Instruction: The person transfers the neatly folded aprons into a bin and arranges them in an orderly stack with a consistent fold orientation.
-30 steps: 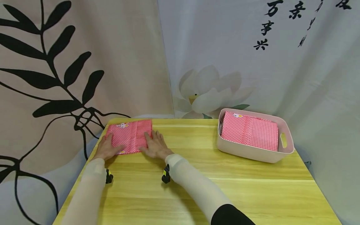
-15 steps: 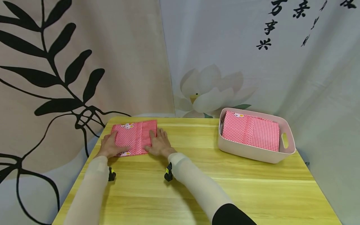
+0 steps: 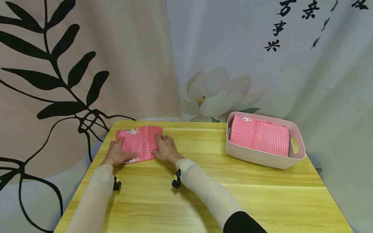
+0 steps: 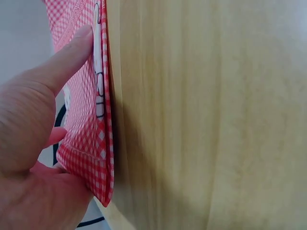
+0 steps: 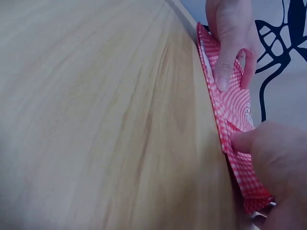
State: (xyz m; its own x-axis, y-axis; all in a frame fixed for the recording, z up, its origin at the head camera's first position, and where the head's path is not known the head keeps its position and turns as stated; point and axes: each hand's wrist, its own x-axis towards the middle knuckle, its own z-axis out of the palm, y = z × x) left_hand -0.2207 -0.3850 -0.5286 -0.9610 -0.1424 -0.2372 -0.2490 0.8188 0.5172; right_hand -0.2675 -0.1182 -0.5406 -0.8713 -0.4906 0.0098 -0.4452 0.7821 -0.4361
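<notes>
A folded red-and-white checked cloth [image 3: 140, 144] with rabbit prints lies at the far left of the table. My left hand [image 3: 118, 152] holds its left side, the thumb [image 4: 72, 55] on top and fingers at the edge, partly under it. Opposite, my right hand [image 3: 167, 149] holds the right side, its thumb [image 5: 244, 141] on the fabric and the other fingers bent at the edge, mostly hidden in the right wrist view. A second folded checked cloth [image 3: 259, 136] lies inside a pink plastic basket [image 3: 256, 158] at the back right.
The wooden table [image 3: 180, 210] has its left edge close beside my left forearm. Printed curtains [image 3: 140, 64] hang right behind the table. The basket has a handle hole in its right end.
The cloth has shifted slightly right with both hands. My right fingers, straighter before, are now bent at its right edge. The basket stays put.
</notes>
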